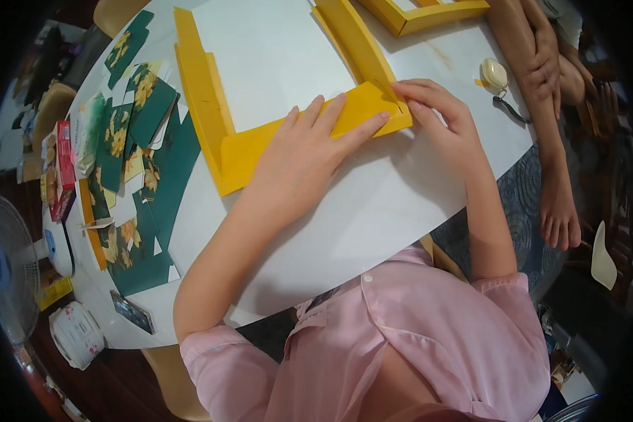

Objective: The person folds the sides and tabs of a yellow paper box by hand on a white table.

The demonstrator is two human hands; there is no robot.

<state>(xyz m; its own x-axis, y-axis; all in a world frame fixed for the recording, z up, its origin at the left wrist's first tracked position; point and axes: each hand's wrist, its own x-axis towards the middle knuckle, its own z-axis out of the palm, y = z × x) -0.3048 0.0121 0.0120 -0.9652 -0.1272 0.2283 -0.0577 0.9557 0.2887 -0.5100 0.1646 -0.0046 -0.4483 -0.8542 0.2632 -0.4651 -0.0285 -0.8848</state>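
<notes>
A yellow folded-card frame (248, 153) lies on the white table, its side walls standing up and its near strip toward me. My left hand (306, 153) rests flat on that near strip with fingers spread, the thumb reaching toward the right corner. My right hand (440, 113) pinches the frame's right corner between thumb and fingers. Flaps meet at this corner beside a small slit. The frame's far end is cut off by the picture's top edge.
Green floral card pieces (163, 174) lie heaped at left, near a wipes pack (88, 134), a red box (63, 169) and a phone (132, 312). Another yellow card frame (401, 24) is at top right. A cream case (494, 74) lies near another person's leg (554, 153).
</notes>
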